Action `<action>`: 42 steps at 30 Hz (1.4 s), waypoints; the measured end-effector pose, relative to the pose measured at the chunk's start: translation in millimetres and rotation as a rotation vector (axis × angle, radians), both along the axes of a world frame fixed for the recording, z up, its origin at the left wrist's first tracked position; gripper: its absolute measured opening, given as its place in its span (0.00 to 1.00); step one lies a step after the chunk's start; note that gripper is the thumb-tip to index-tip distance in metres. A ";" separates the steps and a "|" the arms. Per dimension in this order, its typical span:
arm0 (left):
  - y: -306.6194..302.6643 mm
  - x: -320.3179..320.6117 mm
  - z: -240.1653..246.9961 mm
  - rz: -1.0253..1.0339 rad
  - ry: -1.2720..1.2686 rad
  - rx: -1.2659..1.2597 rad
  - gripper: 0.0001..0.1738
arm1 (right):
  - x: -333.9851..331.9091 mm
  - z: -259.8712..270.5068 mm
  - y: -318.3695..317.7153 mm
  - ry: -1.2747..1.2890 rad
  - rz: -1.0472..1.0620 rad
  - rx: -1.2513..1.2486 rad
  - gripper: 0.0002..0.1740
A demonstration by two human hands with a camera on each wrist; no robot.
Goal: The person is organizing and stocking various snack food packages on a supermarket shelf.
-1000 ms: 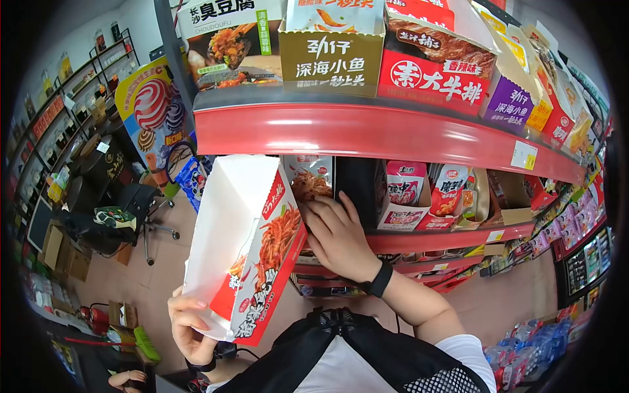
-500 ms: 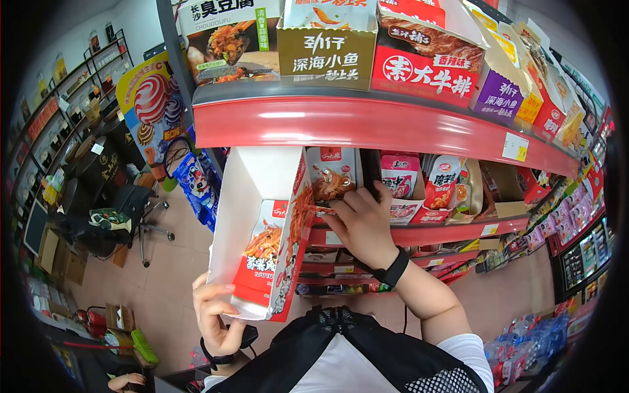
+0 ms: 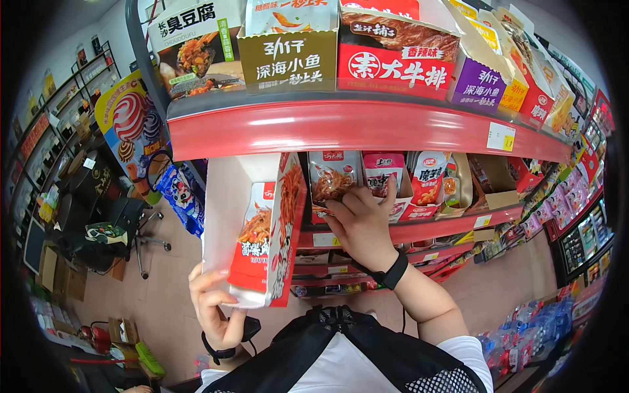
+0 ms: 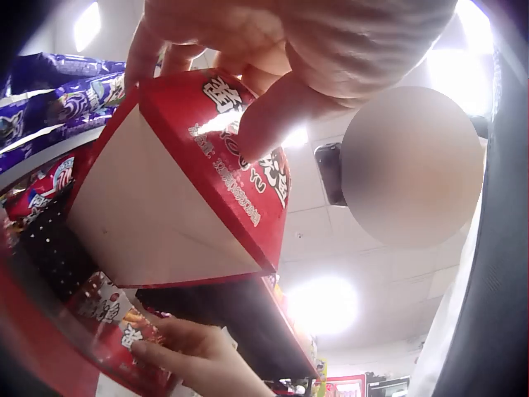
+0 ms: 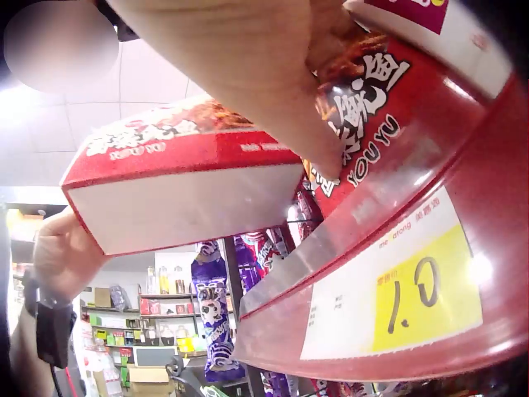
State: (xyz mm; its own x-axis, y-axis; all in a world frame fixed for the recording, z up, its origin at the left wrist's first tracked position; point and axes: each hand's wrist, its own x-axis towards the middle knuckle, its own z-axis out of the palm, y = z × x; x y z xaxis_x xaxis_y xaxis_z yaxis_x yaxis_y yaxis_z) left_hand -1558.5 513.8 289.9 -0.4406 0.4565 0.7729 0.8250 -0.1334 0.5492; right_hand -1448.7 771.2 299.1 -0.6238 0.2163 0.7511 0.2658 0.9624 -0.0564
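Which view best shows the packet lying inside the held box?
The head view: it looks into the open box and shows the printed front of the packet. Both wrist views show the box from outside, with none of that packet visible.

White short-sleeved shirt (image 3: 331, 373); black outer layer (image 3: 288, 350) with mesh panels (image 3: 449, 381); black wristband (image 3: 395, 268) on each arm

Squid-snack carton (image 3: 286, 216): card, printed faces glossy, inner walls plain and matt. Shelved squid-snack pouch (image 3: 333, 175): smooth, shiny plastic film. Shelf edging (image 3: 367, 128): smooth, high gloss, showing light streaks. Price label (image 5: 388, 306): flat, paper-like. Hanging snack bag (image 3: 180, 198): crinkled glossy film. Vest (image 3: 282, 354): matt cloth with open-mesh panels (image 3: 445, 382). T-shirt (image 3: 336, 370): matt, soft-looking cloth. Right wristband (image 3: 394, 270): smooth, dull finish.
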 end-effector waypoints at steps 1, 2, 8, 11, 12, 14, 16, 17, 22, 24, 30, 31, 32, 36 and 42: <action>4.6 -2.0 0.9 0.010 0.016 -0.027 0.14 | 0.5 -1.1 -0.5 -0.020 -0.006 0.000 0.18; 9.5 -4.8 1.3 0.022 0.032 -0.054 0.14 | 1.0 -2.4 -2.3 -0.018 -0.021 -0.012 0.19; 58.0 -24.7 -6.7 0.033 0.151 -0.138 0.14 | 11.9 -5.1 -16.2 -0.003 0.005 -0.103 0.26; 88.9 -36.4 -10.1 -0.040 0.154 -0.109 0.13 | 19.1 -11.0 -20.8 0.019 0.033 -0.139 0.26; 97.7 -38.9 -10.1 -0.028 0.179 -0.116 0.13 | 22.3 -14.6 -21.5 0.033 0.044 -0.144 0.26; 113.5 -47.3 -14.2 -0.035 0.157 -0.123 0.12 | 30.0 -18.3 -22.2 0.052 0.063 -0.161 0.26; 122.3 -54.9 -17.0 -0.038 0.150 -0.143 0.12 | 40.0 -22.1 -23.6 0.065 0.078 -0.195 0.25; 125.4 -58.5 -17.6 -0.035 0.165 -0.162 0.12 | 45.1 -24.8 -23.6 0.068 0.066 -0.191 0.25; 124.5 -56.1 -10.1 -0.059 0.155 -0.217 0.08 | 65.8 -43.4 -17.3 0.092 0.029 -0.255 0.24; 116.9 -55.7 -10.4 -0.051 0.131 -0.211 0.06 | 72.6 -50.6 -16.1 0.111 -0.001 -0.277 0.23; 109.8 -42.1 -12.6 -0.051 -0.037 -0.157 0.11 | 91.1 -65.0 -14.5 0.152 -0.095 -0.340 0.22; 104.8 -37.6 -8.6 0.074 0.143 -0.202 0.15 | 94.3 -68.7 -13.4 0.170 -0.104 -0.341 0.22; 103.8 -27.0 -3.0 0.146 0.183 -0.159 0.14 | 97.5 -73.4 -12.3 0.188 -0.114 -0.343 0.22; 105.5 -16.2 -2.6 -0.002 0.196 -0.171 0.20 | 108.3 -78.0 -12.5 0.235 -0.187 -0.369 0.20; 126.9 -6.3 -3.0 -0.010 0.297 -0.379 0.27 | 121.8 -85.7 -14.6 0.228 -0.234 -0.409 0.20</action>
